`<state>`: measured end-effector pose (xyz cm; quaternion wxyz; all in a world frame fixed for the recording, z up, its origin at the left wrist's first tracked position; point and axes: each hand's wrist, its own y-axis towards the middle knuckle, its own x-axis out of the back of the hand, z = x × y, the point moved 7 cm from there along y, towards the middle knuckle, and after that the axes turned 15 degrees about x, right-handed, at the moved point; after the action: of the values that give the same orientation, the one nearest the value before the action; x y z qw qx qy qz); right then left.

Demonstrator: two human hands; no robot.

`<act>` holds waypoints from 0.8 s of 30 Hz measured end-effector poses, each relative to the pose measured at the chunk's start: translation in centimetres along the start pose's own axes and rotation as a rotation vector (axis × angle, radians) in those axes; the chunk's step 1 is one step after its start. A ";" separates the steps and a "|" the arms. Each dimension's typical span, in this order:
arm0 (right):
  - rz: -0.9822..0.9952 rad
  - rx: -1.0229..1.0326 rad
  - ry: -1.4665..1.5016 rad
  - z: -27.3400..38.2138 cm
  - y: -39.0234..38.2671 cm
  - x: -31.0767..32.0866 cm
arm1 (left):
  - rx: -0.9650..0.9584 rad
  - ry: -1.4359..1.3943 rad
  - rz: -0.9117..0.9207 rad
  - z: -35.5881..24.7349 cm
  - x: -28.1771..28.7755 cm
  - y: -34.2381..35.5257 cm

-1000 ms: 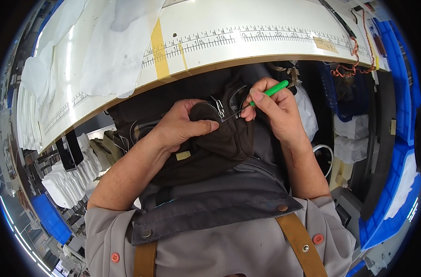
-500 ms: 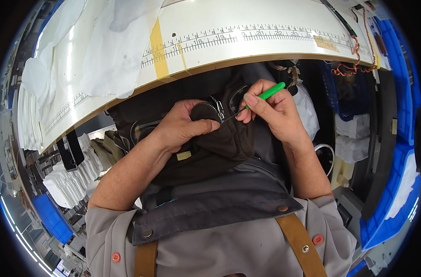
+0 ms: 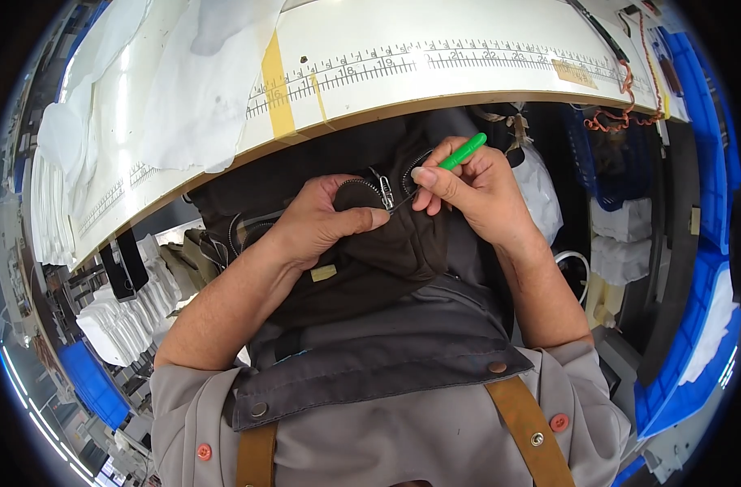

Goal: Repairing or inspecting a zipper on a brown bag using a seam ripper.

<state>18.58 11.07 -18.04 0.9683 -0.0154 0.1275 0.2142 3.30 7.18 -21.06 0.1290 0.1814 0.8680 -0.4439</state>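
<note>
A dark brown garment with an open zipper lies bunched over my lap, below the table edge. My left hand is closed on its cloth, the thumb pressed down just beside the silver zipper slider. Between the thumb and fingers of my right hand is a seam ripper with a bright green handle. Its thin shaft slants down to the left, toward the cloth at my left thumb tip. The tip itself is too small to make out. Zipper teeth curve away on both sides of the slider.
A white table with a printed ruler scale and yellow tape runs across in front of me. White sheets hang over its left edge. Stacked white pieces are at left; blue bins and a white plastic bag at right.
My right hand has shifted slightly left and up, bringing the green handle with it. My left hand stays on the cloth by the slider.
</note>
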 end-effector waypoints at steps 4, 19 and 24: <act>-0.014 0.008 -0.020 -0.2 -0.1 0.0 | 0.006 -0.001 -0.011 -0.1 0.0 -0.2; -0.022 -0.031 -0.036 -0.5 0.2 0.0 | 0.045 0.071 -0.005 -0.3 0.0 -0.1; -0.027 -0.034 -0.055 -0.4 0.3 0.1 | 0.069 -0.014 0.021 -0.1 0.3 -0.2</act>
<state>18.43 11.29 -18.41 0.9738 -0.0280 0.0970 0.2036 2.91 7.25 -20.98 0.1335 0.1917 0.8494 -0.4733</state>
